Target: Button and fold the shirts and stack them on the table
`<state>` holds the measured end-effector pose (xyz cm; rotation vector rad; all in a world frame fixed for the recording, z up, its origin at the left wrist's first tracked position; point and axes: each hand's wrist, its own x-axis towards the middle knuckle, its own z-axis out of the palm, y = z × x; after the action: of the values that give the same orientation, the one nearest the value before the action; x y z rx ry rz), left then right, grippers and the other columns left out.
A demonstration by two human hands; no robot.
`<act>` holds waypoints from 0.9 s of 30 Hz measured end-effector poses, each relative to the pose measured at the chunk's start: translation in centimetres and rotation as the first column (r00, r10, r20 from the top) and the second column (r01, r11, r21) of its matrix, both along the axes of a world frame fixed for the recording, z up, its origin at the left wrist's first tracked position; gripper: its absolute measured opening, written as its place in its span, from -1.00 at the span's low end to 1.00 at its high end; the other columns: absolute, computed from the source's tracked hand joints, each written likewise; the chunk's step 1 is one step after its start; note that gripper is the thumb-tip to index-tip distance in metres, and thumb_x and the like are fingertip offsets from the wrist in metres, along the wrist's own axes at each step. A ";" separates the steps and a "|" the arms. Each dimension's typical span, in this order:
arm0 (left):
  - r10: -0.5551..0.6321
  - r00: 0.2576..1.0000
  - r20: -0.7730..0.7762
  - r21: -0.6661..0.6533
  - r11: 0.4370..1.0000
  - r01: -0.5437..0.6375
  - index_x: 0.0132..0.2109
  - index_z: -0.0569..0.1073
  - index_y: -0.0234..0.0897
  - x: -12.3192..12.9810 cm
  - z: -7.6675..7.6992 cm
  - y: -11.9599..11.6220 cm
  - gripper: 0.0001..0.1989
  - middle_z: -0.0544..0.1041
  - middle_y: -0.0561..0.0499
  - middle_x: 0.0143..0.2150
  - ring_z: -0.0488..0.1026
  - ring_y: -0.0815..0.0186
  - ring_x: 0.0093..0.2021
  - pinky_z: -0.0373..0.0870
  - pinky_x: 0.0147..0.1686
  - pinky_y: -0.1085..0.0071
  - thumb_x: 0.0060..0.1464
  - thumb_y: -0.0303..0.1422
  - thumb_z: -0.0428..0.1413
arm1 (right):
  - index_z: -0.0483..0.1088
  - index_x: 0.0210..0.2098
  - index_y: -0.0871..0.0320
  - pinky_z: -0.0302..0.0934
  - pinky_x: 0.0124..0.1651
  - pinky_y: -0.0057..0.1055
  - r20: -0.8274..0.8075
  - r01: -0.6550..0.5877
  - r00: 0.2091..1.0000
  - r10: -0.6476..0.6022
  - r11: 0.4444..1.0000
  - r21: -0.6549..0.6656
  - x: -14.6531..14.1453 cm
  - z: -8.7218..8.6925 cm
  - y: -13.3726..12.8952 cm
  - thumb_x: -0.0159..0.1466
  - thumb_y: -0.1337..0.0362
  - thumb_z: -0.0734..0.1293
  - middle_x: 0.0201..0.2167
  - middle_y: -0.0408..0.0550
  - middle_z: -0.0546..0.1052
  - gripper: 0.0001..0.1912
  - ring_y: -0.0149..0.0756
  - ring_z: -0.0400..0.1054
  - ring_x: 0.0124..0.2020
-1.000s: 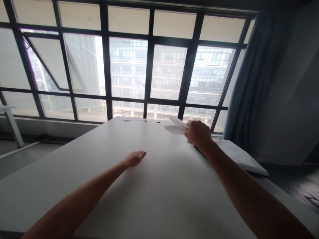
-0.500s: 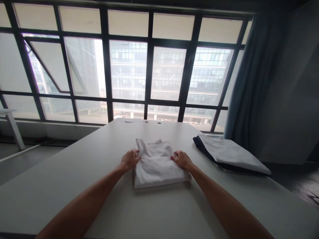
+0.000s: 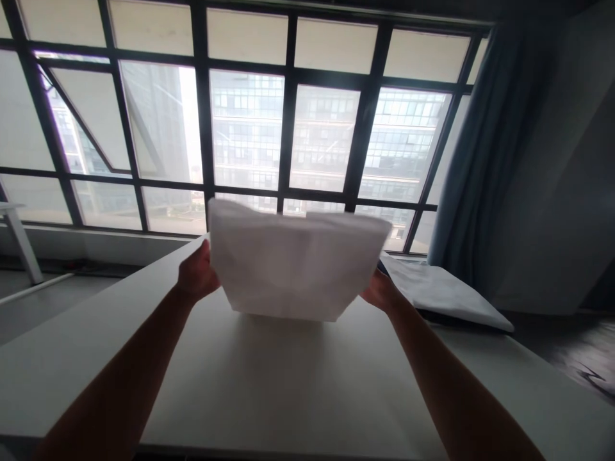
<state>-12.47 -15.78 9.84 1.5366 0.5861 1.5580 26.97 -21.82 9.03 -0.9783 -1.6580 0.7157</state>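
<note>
At the left of the frame, the left hand [image 3: 196,274] reaches up from the lower left and grips one side of a folded white cloth [image 3: 293,259]. Its fingers are hidden behind the fabric, so the exact pinch cannot be told. The cloth hangs in the air at mid-frame, above the tabletop [image 3: 288,390] and in front of the window [image 3: 247,128], its lower edge sagging slightly. The right hand [image 3: 379,293] holds the other side, its fingers also out of sight. Farther right, a flat pale pack with a dark underside [image 3: 444,288] lies on the tabletop, near a blue curtain [image 3: 473,147]. The step in hand looks like a two-handed lift of the folded piece, and the next move seems to call for an even grip so the folds hold. In the earlier frame the cloth lay on the tabletop with the hands at its sides; now it is clear of the surface.
</note>
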 end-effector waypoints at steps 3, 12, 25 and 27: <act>-0.198 0.918 -0.343 -0.068 0.980 0.186 -0.27 0.59 -0.29 0.5 -1.1 -0.5 -0.44 0.62 -0.16 -0.21 0.56 0.03 -0.14 0.47 -0.10 0.11 0.14 0.13 0.00 | 0.53 -0.25 0.21 0.36 -0.12 -0.22 0.164 0.013 0.986 0.005 0.994 -0.107 -0.2 -2.1 0.4 0.27 -0.27 0.16 -0.28 0.10 0.61 -0.34 -0.14 0.51 -0.23; 0.107 0.426 -0.898 0.235 0.936 0.261 -0.17 0.60 -0.28 7.6 -7.9 -0.6 -0.51 0.60 -0.08 -0.30 0.52 0.19 -0.23 0.37 -0.21 0.38 0.08 0.08 0.14 | 0.52 0.05 0.12 0.31 -0.09 -0.35 0.591 -0.293 0.775 0.224 0.956 0.022 -7.3 -6.8 0.5 0.15 -0.04 0.44 0.04 0.09 0.53 -0.45 -0.19 0.44 -0.12; 0.089 0.243 -0.966 0.045 0.983 -0.180 -0.55 0.44 -0.29 -3.6 -4.0 2.7 -0.48 0.38 0.07 -0.61 0.28 0.38 -0.55 0.11 -0.53 0.48 -0.13 0.13 0.20 | 0.54 -0.49 0.25 0.09 -0.45 -0.49 0.769 0.197 0.636 0.060 0.951 -0.237 4.3 -4.6 3.1 0.07 0.11 0.42 -0.58 -0.12 0.49 -0.72 -0.38 0.29 -0.51; 0.003 0.200 -0.980 -0.029 0.987 -0.159 -0.34 0.57 -0.29 -3.6 -4.5 2.4 -0.52 0.54 0.01 -0.43 0.43 0.28 -0.42 0.25 -0.44 0.48 -0.19 0.07 0.26 | 0.58 -0.43 0.23 0.17 -0.37 -0.46 0.849 0.314 0.529 0.004 0.928 -0.200 4.9 -4.3 2.6 0.05 0.20 0.44 -0.50 -0.04 0.56 -0.80 -0.29 0.38 -0.43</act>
<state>-16.09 -13.36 5.38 2.3346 1.4622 0.2860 31.92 -19.18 4.75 -1.9230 -2.2608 0.3899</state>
